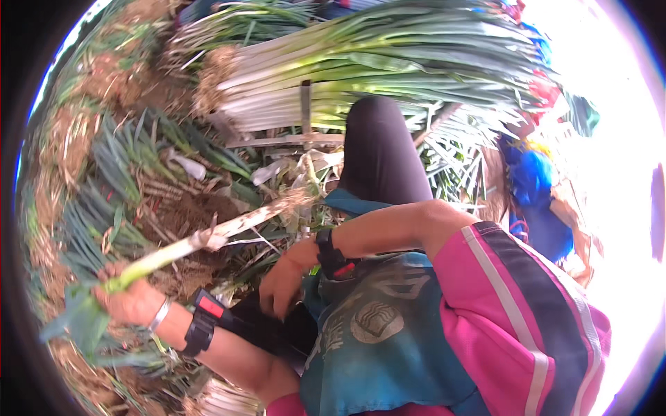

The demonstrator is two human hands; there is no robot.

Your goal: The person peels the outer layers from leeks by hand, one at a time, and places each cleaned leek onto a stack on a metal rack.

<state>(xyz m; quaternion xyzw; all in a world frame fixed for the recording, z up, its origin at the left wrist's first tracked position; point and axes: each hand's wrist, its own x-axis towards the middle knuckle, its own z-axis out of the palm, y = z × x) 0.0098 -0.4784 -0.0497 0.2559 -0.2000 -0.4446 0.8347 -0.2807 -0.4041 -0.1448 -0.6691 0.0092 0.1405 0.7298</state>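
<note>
My left hand (pixel 132 299), at the far left, is closed around the green part of a long green onion (pixel 184 246). Its pale stalk slants up to the right and ends in shaggy brown roots near my knee. Bluish-green leaves hang below that hand. My right hand (pixel 283 281) hovers by my lap, its fingers loosely bent downward and slightly apart, with nothing visible in them. A black band sits on each forearm.
A big stack of green onions (pixel 277 76), roots to the left, lies ahead against a metal upright (pixel 306 111). Loose green onions (pixel 104 208) and soil (pixel 194 215) spread at left. My raised knee (pixel 381 149) stands in the middle. Blue bundled material (pixel 538 187) sits at right.
</note>
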